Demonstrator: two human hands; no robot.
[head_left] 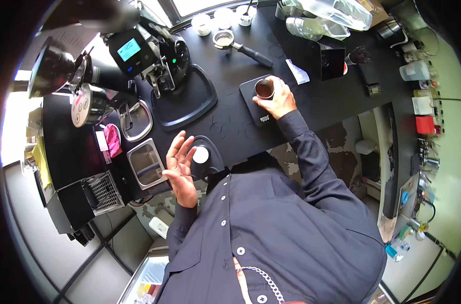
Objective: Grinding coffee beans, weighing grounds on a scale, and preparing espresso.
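Note:
My right hand [281, 99] is closed around a small dosing cup [264, 89] with brown coffee grounds visible inside. The cup is over the flat black scale [254, 104]; whether it touches the scale's surface cannot be made out. My left hand [180, 169] is raised palm up with its fingers spread, holding nothing. Just beside it is a black tamping stand [213, 152] with a white round piece [200, 154] on it. Farther back on the counter lies a portafilter [223, 39], its black handle pointing right.
A coffee grinder with a lit screen [129, 50] stands at left above a black tray [210, 104]. Nearby are a metal-rimmed bin [146, 163] and a pink cloth [112, 139]. White cups [201, 24] line the back; plastic containers [311, 28] and a paper slip [298, 72] lie right.

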